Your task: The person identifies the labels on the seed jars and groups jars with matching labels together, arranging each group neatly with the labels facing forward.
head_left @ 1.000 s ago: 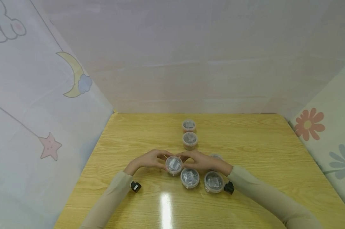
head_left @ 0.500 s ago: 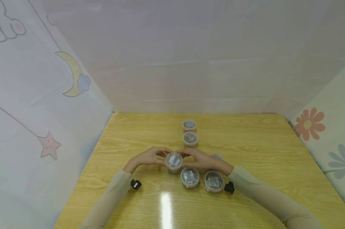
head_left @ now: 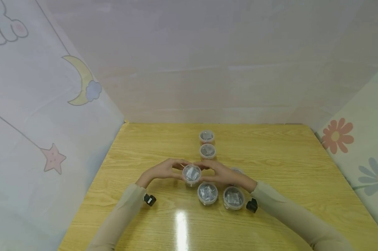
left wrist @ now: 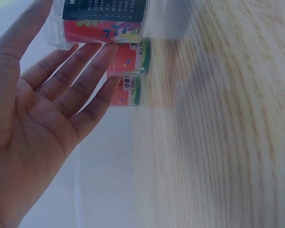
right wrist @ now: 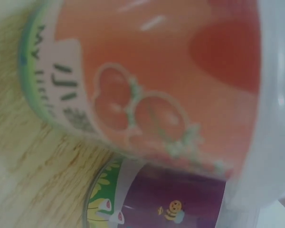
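Both hands hold one round plastic tub (head_left: 191,174) with a clear lid and small packets under it. My left hand (head_left: 163,169) has its thumb and fingers at the tub's left side. On the opposite side my right hand (head_left: 221,174) grips it with thumb and fingertips. In the left wrist view the held tub (left wrist: 104,21) shows a red wrapper with a dark text panel; its top is cut off. I cannot tell whether its base touches the table. Just in front of the right hand stands another lidded tub (head_left: 207,194).
A further tub (head_left: 233,198) stands below the right wrist; another (head_left: 237,170) is partly hidden behind that hand. Two more, a nearer tub (head_left: 207,151) and a farther tub (head_left: 206,136), line up toward the wooden table's (head_left: 151,139) back edge. A purple tub (right wrist: 175,197) shows in the right wrist view.
Both hands and the held tub have shifted slightly up the head view, toward the two back tubs. The other tubs stay in place.
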`<state>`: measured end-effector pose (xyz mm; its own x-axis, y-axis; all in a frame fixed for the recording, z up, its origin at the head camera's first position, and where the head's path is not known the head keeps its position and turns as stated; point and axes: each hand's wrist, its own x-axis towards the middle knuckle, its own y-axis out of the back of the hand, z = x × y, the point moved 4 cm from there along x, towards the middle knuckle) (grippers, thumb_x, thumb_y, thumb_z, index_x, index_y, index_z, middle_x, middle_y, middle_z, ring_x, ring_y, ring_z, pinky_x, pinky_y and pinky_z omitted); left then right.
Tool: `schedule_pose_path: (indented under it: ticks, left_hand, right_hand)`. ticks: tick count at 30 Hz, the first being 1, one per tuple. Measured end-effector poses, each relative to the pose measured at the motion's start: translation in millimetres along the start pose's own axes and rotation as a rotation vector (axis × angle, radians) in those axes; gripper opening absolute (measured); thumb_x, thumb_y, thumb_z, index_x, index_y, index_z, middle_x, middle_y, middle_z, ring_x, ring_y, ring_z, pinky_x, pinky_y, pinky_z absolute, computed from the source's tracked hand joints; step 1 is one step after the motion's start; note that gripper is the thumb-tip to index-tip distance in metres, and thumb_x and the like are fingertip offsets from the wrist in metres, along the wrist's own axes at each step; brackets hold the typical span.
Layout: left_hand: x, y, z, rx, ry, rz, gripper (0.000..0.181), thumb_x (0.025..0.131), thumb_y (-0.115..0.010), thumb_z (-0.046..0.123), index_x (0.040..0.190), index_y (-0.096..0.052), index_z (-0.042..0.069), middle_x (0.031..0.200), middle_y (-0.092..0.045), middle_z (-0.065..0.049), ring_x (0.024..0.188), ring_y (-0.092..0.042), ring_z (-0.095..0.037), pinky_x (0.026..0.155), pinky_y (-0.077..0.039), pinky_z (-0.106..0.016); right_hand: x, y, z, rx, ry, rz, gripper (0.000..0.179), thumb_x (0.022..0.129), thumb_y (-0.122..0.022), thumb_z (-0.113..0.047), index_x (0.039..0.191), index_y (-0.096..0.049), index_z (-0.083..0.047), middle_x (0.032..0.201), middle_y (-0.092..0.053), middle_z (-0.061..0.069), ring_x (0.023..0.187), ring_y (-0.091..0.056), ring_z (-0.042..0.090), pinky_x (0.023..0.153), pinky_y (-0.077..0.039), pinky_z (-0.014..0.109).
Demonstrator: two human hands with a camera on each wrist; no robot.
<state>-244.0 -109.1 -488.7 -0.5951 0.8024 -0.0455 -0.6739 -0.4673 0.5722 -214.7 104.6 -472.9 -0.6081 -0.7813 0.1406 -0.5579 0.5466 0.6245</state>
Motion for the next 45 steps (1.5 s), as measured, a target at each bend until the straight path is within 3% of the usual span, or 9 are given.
schedule_pose_path:
  ticks: [17, 27, 34, 45]
  left_hand:
    - [11.4, -4.8, 6.9, 0.008, -0.023, 0.007, 0.059, 0.081, -0.071, 0.040, 0.133, -0.049, 0.025, 0.131, -0.053, 0.009, 0.110, -0.056, -0.009, 0.098, -0.043, -0.034]
    - [19.6, -8.6, 8.2, 0.017, -0.029, 0.019, 0.061, 0.081, -0.070, 0.040, 0.135, -0.048, 0.022, 0.132, -0.053, 0.005, 0.110, -0.057, -0.013, 0.097, -0.045, -0.039]
    - [24.0, -8.0, 14.1, 0.019, -0.026, 0.029, 0.060, 0.080, -0.072, 0.037, 0.134, -0.048, 0.025, 0.131, -0.053, 0.006, 0.110, -0.057, -0.013, 0.097, -0.045, -0.039]
    - [31.1, -9.9, 16.3, 0.012, -0.099, 0.042, 0.061, 0.081, -0.071, 0.038, 0.135, -0.047, 0.024, 0.133, -0.052, 0.008, 0.112, -0.055, -0.011, 0.099, -0.043, -0.037]
  right_hand:
    - [-10.3, 6, 2, 0.023, -0.007, 0.014, 0.060, 0.088, -0.064, -0.032, 0.139, -0.041, -0.012, 0.134, -0.051, 0.000, 0.119, -0.051, 0.017, 0.097, -0.043, 0.050]
    - [-17.2, 7, 6, 0.032, -0.062, 0.034, 0.065, 0.085, -0.066, -0.035, 0.141, -0.038, -0.018, 0.138, -0.046, -0.002, 0.122, -0.048, 0.022, 0.100, -0.041, 0.049]
    - [-19.2, 9, 10, 0.021, -0.039, 0.060, 0.066, 0.084, -0.067, -0.036, 0.141, -0.037, -0.022, 0.140, -0.044, -0.005, 0.123, -0.047, 0.020, 0.100, -0.042, 0.047]
    - [-25.2, 11, 15, 0.020, -0.052, 0.119, 0.066, 0.082, -0.069, -0.037, 0.140, -0.038, -0.027, 0.137, -0.046, -0.007, 0.120, -0.049, 0.019, 0.099, -0.043, 0.047]
